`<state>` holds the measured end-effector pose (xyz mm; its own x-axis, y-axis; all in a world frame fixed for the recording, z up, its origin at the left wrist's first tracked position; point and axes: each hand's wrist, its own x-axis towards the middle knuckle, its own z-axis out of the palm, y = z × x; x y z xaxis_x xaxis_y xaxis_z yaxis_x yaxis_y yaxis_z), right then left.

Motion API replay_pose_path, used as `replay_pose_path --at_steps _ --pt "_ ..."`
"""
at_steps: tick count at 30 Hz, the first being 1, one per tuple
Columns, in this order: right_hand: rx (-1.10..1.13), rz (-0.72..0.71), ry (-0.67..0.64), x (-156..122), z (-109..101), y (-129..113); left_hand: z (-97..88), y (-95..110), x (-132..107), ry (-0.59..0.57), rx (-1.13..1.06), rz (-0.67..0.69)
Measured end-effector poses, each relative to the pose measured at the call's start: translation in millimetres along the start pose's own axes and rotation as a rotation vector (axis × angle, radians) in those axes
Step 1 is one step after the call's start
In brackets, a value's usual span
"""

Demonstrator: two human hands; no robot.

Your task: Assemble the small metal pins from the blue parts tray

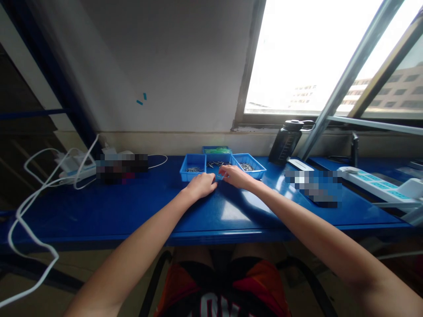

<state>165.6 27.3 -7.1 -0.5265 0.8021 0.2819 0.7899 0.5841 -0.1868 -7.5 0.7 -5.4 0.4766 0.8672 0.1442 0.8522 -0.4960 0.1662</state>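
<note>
Filmed from head height, close at a blue workbench (132,207). Looked forward and down, faced a wall (172,66) and window (313,53); left hand (201,185) and right hand (236,176) at arm's length, mid-frame.

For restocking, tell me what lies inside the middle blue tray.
Small metal pieces lie inside the middle blue tray; their type is unclear. The left hand and right hand hide its front.

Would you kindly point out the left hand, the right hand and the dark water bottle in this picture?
left hand (201,185), head view, on the back of the hand.
right hand (236,176), head view, on the back of the hand.
dark water bottle (284,143), head view, on the middle of its body.
</note>
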Motion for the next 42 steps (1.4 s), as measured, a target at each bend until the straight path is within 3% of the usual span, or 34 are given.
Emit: replay_pose_path --at_steps 5,10,17,26,35,42 --pt "0.129 -0.145 0.036 -19 -3 1 1.2 1 0 0.014 0.003 0.036" --pt "0.159 -0.193 0.079 -28 -3 -3 0.3 1 -1 0.016 -0.005 0.097" --pt "0.106 -0.086 0.077 -30 -6 8 1.3 0 2 0.112 -0.145 0.130" --pt "0.130 -0.125 0.019 -29 -4 9 1.2 4 2 0.258 -0.266 0.163" --pt "0.210 -0.080 0.071 -30 -6 -4 -1.5 6 3 0.234 -0.365 0.265" --pt "0.176 -0.018 0.071 -33 -11 1 -1.8 8 2 0.324 -0.327 0.201"
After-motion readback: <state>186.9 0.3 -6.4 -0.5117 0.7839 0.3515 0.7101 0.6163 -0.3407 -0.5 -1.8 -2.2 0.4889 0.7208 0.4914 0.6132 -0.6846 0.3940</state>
